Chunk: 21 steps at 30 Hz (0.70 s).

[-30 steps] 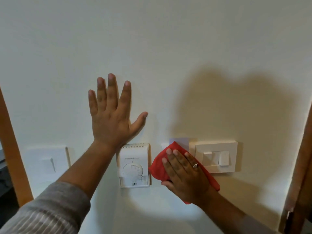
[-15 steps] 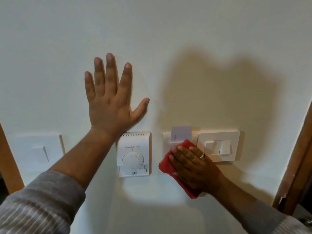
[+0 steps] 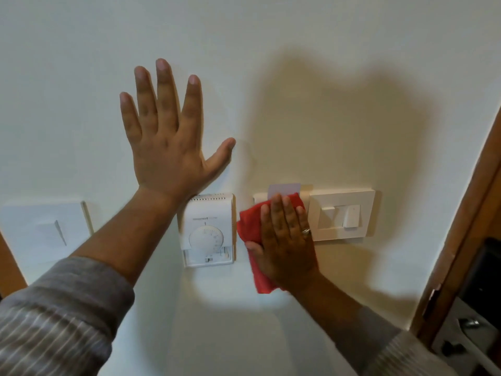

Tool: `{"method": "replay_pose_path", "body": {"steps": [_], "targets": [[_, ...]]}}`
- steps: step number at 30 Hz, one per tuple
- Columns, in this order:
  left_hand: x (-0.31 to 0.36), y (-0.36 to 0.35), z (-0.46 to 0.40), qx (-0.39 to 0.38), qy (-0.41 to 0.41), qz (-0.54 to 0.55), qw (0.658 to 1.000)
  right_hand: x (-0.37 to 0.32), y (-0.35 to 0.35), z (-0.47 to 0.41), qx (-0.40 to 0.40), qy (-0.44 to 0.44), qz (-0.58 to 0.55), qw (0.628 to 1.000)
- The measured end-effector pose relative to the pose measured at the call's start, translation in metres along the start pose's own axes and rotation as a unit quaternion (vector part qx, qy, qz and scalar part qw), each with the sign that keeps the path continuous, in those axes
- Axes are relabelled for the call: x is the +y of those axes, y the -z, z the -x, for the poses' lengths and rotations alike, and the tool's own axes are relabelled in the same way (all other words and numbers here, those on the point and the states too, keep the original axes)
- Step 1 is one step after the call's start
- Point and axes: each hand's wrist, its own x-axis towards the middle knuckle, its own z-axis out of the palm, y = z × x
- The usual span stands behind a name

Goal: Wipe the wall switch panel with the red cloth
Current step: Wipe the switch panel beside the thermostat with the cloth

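Here, red cloth (image 3: 250,225) beneath right hand (image 3: 287,241), left hand (image 3: 165,147) well apart.

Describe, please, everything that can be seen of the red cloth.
The red cloth looks like soft, slightly fuzzy fabric, folded or bunched into several layers. The right hand presses it flat against the wall, fingers straight on top, so its middle is hidden. It covers most of the small white panel that holds a pale card, between the thermostat and the double switch plate. One corner hangs below the hand. Whether it touches the thermostat cannot be told.
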Motion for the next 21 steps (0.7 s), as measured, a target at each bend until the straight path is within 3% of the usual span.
{"method": "replay_pose_path", "body": {"steps": [2, 6, 8, 11, 13, 18, 21], "targets": [[0.0, -0.001, -0.001, 0.001, -0.001, -0.009, 1.0, -0.009, 0.0, 0.002, -0.006, 0.002, -0.009, 1.0], [0.001, 0.001, 0.0, -0.009, -0.042, -0.009, 0.999, 0.024, 0.005, 0.011, -0.026, 0.211, 0.009, 0.977], [0.001, 0.002, 0.001, -0.009, -0.053, -0.012, 0.998, 0.025, 0.004, 0.011, -0.001, 0.177, 0.014, 0.984], [0.002, 0.003, 0.001, 0.0, -0.04, -0.007, 0.999, 0.001, 0.0, 0.005, 0.015, 0.034, 0.004, 0.999], [0.003, 0.002, 0.001, 0.005, -0.025, 0.001, 1.0, -0.011, -0.004, 0.006, 0.009, -0.01, -0.007, 1.0], [0.0, 0.003, 0.0, 0.001, 0.013, 0.004, 1.0, 0.018, -0.001, 0.011, -0.002, 0.135, 0.002, 0.991], [0.002, 0.004, 0.001, 0.002, 0.018, 0.004, 1.0, 0.022, 0.001, 0.008, 0.007, 0.104, 0.007, 0.995]]}}
